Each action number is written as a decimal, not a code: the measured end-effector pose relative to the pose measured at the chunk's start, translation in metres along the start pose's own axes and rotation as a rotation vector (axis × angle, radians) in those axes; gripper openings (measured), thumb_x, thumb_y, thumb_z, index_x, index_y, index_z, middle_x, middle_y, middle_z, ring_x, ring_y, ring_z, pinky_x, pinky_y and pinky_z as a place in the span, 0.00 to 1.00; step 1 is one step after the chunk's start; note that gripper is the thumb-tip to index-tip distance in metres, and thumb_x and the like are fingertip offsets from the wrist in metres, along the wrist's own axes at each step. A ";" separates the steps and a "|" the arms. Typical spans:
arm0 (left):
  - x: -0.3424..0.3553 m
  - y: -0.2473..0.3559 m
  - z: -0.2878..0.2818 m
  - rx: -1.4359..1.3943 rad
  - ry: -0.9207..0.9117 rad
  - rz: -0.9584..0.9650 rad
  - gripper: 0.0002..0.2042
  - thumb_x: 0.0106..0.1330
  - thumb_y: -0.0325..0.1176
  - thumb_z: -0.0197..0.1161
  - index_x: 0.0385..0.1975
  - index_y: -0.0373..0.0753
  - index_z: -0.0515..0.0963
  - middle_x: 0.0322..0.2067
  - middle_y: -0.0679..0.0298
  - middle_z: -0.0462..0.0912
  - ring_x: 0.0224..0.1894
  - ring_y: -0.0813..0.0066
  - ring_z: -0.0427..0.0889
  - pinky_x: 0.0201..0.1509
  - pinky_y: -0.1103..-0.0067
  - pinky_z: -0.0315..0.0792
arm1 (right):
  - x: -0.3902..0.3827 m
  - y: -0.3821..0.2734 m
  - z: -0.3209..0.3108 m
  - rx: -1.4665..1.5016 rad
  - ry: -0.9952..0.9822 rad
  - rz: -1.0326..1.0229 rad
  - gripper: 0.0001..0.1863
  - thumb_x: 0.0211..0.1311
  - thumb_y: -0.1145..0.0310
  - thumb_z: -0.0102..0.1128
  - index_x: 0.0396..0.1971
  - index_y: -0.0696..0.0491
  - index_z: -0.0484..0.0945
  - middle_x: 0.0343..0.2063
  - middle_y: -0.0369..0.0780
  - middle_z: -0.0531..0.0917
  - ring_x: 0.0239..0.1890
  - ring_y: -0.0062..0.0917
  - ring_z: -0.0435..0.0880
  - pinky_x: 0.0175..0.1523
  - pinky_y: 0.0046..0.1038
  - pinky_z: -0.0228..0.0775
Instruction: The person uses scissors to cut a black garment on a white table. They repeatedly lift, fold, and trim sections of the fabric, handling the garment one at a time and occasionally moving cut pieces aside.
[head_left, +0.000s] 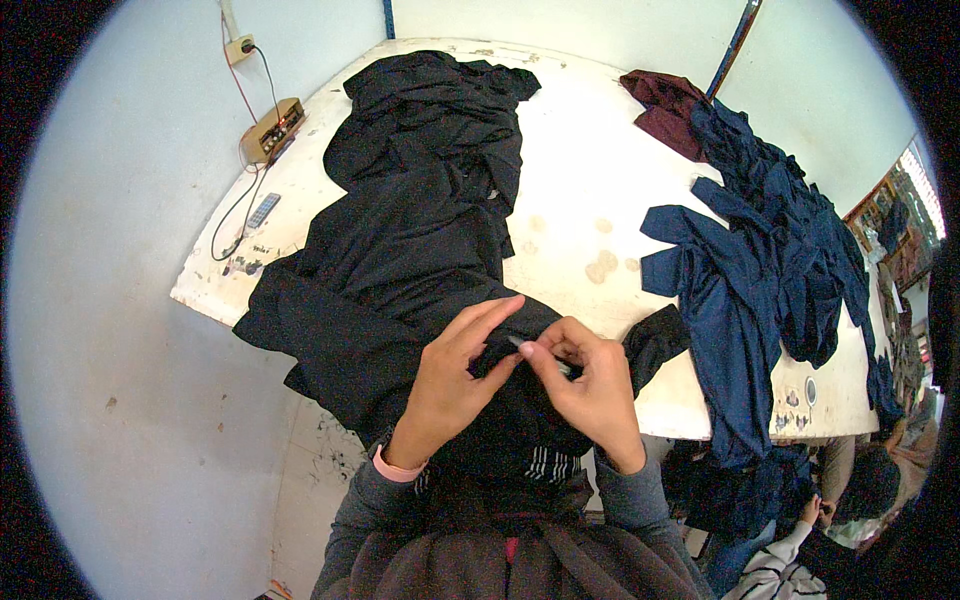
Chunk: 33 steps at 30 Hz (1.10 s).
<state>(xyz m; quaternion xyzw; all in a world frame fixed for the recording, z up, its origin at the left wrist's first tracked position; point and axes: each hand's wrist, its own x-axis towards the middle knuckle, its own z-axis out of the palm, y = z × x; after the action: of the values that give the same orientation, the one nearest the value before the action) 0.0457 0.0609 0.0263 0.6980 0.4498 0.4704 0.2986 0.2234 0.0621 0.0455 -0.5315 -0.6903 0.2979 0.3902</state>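
Observation:
A long black garment (400, 250) lies bunched across the table and hangs over its near edge in front of me. My left hand (450, 365) rests over the black cloth, its fingers stretched out and its thumb apart from them. Close beside it, my right hand (590, 385) is closed in a pinch on a small pointed metal tool (515, 341), which looks like thread snips. The tool's tip points toward the left thumb. Most of its body is hidden by the right fingers, so its exact kind is unsure.
Navy garments (740, 270) are heaped along the white table's (560, 200) right side, with a maroon cloth (665, 110) behind them. At the left edge sit a brown radio-like box (273, 130) with cables and a remote control (264, 211). Other people (790, 570) are at the lower right.

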 end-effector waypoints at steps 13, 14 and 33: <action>0.001 0.000 -0.004 -0.072 0.001 -0.035 0.24 0.59 0.26 0.73 0.58 0.39 0.78 0.52 0.60 0.81 0.55 0.73 0.80 0.51 0.77 0.81 | 0.018 0.041 0.001 0.457 -0.133 0.085 0.20 0.58 0.68 0.76 0.49 0.54 0.80 0.25 0.28 0.78 0.26 0.08 0.68 0.31 0.16 0.57; 0.001 -0.002 -0.008 0.056 -0.053 -0.006 0.21 0.60 0.28 0.73 0.54 0.38 0.80 0.47 0.61 0.83 0.51 0.75 0.82 0.48 0.77 0.80 | 0.020 0.036 -0.001 0.502 -0.115 0.102 0.21 0.57 0.68 0.76 0.49 0.54 0.80 0.29 0.29 0.81 0.26 0.08 0.69 0.32 0.16 0.59; 0.053 -0.060 -0.186 0.675 0.564 -0.052 0.29 0.66 0.40 0.68 0.62 0.32 0.70 0.61 0.44 0.75 0.66 0.53 0.73 0.68 0.64 0.66 | 0.024 0.031 0.015 0.696 -0.713 0.123 0.05 0.65 0.72 0.68 0.36 0.57 0.82 0.33 0.29 0.84 0.36 0.09 0.79 0.41 0.15 0.70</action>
<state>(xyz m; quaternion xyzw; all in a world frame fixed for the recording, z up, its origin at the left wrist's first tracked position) -0.1395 0.1332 0.0667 0.5890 0.6597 0.4617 -0.0688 0.2230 0.0928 0.0177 -0.2749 -0.6076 0.6961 0.2660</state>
